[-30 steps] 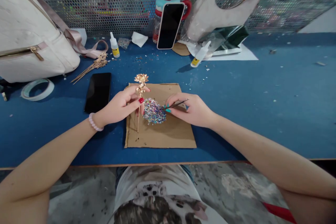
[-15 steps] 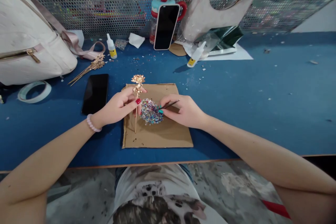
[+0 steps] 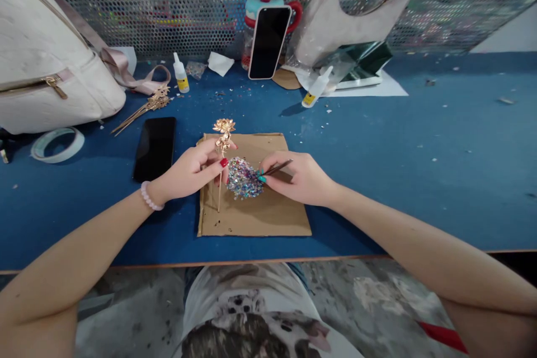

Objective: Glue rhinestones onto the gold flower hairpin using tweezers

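Note:
A gold hairpin with a flower head (image 3: 224,126) is pinched by its stem between the thumb and fingers of my left hand (image 3: 193,170), flower pointing away from me. My right hand (image 3: 300,179) grips dark, thin tweezers (image 3: 279,168), their tip hidden by the fingers at the right side of a pile of shiny, multicoloured rhinestones (image 3: 244,180). Whether a stone sits in the tip cannot be made out. The pile lies on a piece of brown cardboard (image 3: 268,218), just right of the hairpin.
Left of the cardboard lie a black phone (image 3: 154,149), a tape roll (image 3: 57,145) and more gold hairpins (image 3: 145,109). Behind stand two glue bottles (image 3: 181,74) and a phone (image 3: 269,43) leaning on a cup (image 3: 262,3). Bags (image 3: 54,56) stand at the back.
The whole view has shifted slightly to the right. Both hands keep nearly the same pose, the right one staying at the right edge of the rhinestone pile with the tweezers.

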`<state>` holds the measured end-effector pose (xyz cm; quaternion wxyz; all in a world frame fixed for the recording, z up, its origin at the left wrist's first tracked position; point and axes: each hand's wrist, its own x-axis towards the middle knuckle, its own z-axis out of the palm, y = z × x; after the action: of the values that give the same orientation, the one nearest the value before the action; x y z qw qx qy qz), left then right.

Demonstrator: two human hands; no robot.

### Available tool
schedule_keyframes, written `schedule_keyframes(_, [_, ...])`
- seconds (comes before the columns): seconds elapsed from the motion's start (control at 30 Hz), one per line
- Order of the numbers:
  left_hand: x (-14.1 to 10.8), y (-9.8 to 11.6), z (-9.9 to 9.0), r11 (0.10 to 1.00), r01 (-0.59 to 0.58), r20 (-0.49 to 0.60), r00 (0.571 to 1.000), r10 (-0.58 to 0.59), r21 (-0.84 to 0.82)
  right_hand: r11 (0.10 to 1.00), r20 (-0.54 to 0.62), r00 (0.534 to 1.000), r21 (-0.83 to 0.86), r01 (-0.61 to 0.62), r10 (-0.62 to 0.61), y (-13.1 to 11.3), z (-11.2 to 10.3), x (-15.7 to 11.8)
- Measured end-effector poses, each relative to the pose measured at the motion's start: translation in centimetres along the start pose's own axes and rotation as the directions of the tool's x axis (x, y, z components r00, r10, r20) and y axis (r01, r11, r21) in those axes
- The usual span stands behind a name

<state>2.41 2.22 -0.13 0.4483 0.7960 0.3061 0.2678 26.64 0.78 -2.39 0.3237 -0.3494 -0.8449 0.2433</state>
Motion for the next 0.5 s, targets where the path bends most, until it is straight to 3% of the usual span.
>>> schedule_keyframes(0.5, [-0.02, 0.09, -0.03, 0.995, -0.038, 0.016, 0.999, 0.037, 0.093, 1.0, -0.032, 0.999, -0.004, 0.03, -0.03, 0.09, 0.29, 0.11])
